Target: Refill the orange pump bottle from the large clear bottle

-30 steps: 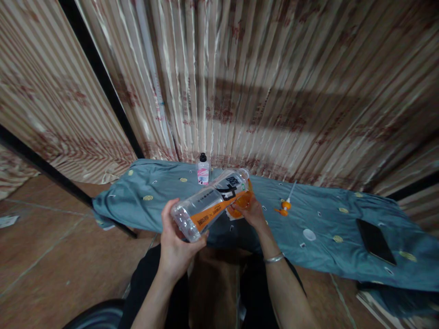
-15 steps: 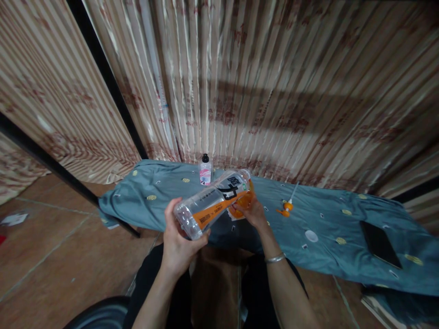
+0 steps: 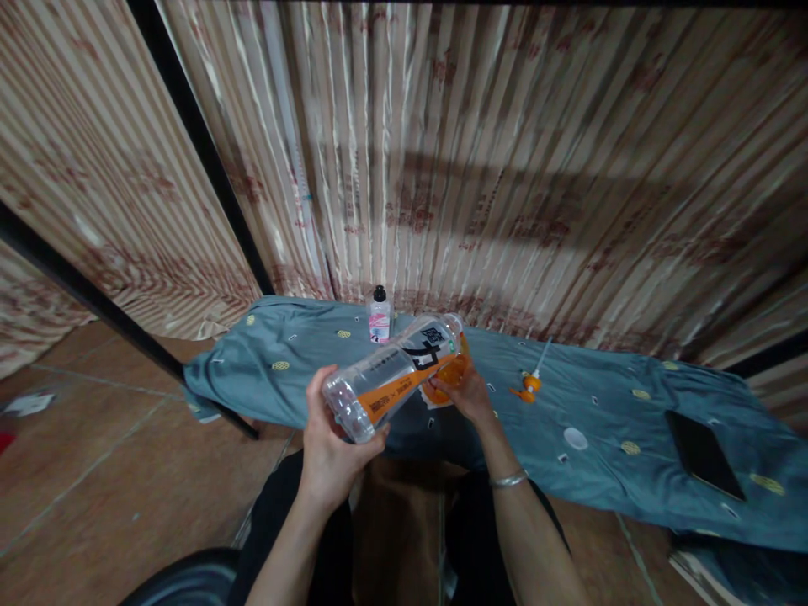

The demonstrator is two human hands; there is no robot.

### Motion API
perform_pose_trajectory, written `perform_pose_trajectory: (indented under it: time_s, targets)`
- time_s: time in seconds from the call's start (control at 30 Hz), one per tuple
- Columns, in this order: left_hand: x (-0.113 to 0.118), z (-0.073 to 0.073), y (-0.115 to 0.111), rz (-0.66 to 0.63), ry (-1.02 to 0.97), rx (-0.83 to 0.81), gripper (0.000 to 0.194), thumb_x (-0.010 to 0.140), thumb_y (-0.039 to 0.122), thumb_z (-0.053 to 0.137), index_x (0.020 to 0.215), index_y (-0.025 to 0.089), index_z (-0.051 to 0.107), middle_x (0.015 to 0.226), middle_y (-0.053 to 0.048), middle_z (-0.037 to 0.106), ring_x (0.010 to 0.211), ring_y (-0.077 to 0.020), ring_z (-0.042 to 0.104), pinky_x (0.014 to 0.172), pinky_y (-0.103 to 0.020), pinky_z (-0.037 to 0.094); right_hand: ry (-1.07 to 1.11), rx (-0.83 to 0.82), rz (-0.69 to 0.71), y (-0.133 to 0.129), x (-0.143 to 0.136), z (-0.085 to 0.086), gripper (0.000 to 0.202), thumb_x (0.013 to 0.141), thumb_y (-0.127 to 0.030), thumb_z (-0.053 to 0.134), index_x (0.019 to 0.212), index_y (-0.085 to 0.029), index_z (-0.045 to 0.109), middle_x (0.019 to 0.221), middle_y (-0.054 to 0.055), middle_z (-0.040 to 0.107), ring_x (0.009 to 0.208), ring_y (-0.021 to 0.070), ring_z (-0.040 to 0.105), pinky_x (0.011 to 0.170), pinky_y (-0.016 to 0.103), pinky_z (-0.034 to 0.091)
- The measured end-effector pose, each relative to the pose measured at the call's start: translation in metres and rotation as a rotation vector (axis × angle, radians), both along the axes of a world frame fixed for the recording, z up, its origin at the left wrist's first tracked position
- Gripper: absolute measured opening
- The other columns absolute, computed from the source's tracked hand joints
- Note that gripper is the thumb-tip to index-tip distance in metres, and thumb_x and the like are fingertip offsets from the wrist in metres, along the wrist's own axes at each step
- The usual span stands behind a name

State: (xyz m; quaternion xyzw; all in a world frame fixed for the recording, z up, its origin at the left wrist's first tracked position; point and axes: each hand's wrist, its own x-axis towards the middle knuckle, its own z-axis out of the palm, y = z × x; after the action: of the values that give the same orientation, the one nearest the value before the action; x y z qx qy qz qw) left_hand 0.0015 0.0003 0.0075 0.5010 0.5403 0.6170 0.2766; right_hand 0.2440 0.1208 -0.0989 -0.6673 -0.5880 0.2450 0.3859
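Note:
My left hand (image 3: 334, 442) is wrapped round the base end of a large clear plastic bottle (image 3: 395, 368) with an orange and black label. The bottle is tilted, its neck end up and to the right, over an orange bottle (image 3: 447, 380). Around that orange bottle my right hand (image 3: 467, 391) is closed. The clear bottle hides most of the orange bottle and its mouth, so I cannot tell whether the two mouths touch. An orange pump head (image 3: 528, 385) with a clear tube lies on the cloth to the right.
A small bottle with a black cap (image 3: 380, 320) stands behind the clear bottle. On the blue-green cloth (image 3: 606, 396) lie a white disc (image 3: 575, 438) and a dark flat tablet-like object (image 3: 704, 454). Black poles (image 3: 202, 143) stand at the left, before a striped curtain (image 3: 404, 168).
Both hands keep their hold, and the bottles stay in nearly the same place and tilt. The whole view has shifted very slightly.

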Motion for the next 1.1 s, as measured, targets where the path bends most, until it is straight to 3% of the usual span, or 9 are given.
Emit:
perform_pose_trajectory:
  time_s: [0.17, 0.5, 1.1]
  targets:
    - [0.0007, 0.001, -0.0004, -0.018, -0.05, -0.031, 0.087, 0.054, 0.029, 0.085, 0.131, 0.023, 0.043, 0.11, -0.003, 0.062, 0.09, -0.0211, 0.07, 0.079, -0.033, 0.06, -0.014, 0.015, 0.001, 0.001, 0.0005, -0.0012, 0.062, 0.074, -0.041, 0.085, 0.127, -0.026, 0.057, 0.107, 0.006, 0.078, 0.108, 0.037, 0.077, 0.097, 0.056, 0.059]
    - [-0.0004, -0.0001, 0.0002, -0.013, -0.04, -0.043, 0.089, 0.054, 0.03, 0.086, 0.132, 0.023, 0.043, 0.111, -0.004, 0.062, 0.092, -0.0224, 0.07, 0.08, -0.034, 0.06, -0.012, 0.035, -0.003, -0.001, -0.0007, 0.001, 0.059, 0.073, -0.04, 0.088, 0.122, -0.027, 0.06, 0.104, 0.006, 0.079, 0.104, 0.037, 0.078, 0.093, 0.051, 0.06]
    - [-0.0004, -0.001, -0.0006, -0.008, -0.02, -0.028, 0.088, 0.055, 0.031, 0.084, 0.132, 0.024, 0.043, 0.113, -0.004, 0.06, 0.093, -0.0219, 0.069, 0.08, -0.034, 0.059, -0.015, -0.007, -0.008, -0.0009, -0.0011, 0.0029, 0.06, 0.073, -0.043, 0.084, 0.125, -0.025, 0.058, 0.109, 0.007, 0.079, 0.109, 0.0373, 0.077, 0.098, 0.053, 0.06]
